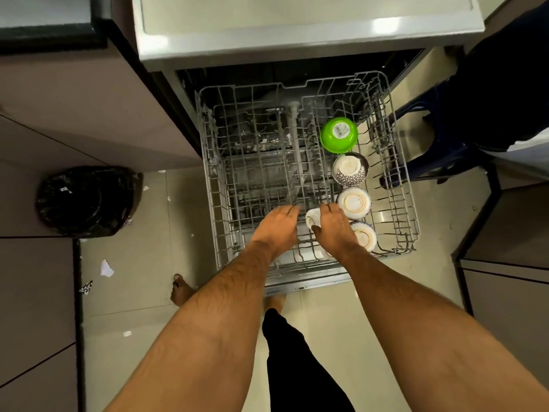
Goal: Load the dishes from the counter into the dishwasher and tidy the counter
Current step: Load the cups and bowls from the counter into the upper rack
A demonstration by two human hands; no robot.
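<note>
Forearms: both are stretched forward and down from the bottom of the view into the pulled-out rack (pixel 398 185), so that the front row can be reached.
Right hand (pixel 334 227): a small white bowl (pixel 312 219) is gripped at its rim, thumb on the near side, fingers curled over the far side; it is held tilted over the tines near the rack's front edge, seemingly so it can be set upside down like the others.
Left hand (pixel 277 226): fingers are loosely spread, with the tips at the wires just beside the bowl; whether the rack is being steadied cannot be told.
Bowls already loaded: a green bowl (pixel 338 135), a patterned bowl (pixel 350 169), a white bowl (pixel 354 202) and a bowl partly hidden by the right wrist (pixel 364 236) are lined along the rack's right side, all base-up, presumably for draining.
Dishwasher (pixel 297 40): the door is open and the rack is drawn fully forward.
Floor (pixel 148 292): paper scraps are scattered and a black-lined bin (pixel 86 200) stands at the left.
Progress: judged partly done; most of the rack is unfilled.
</note>
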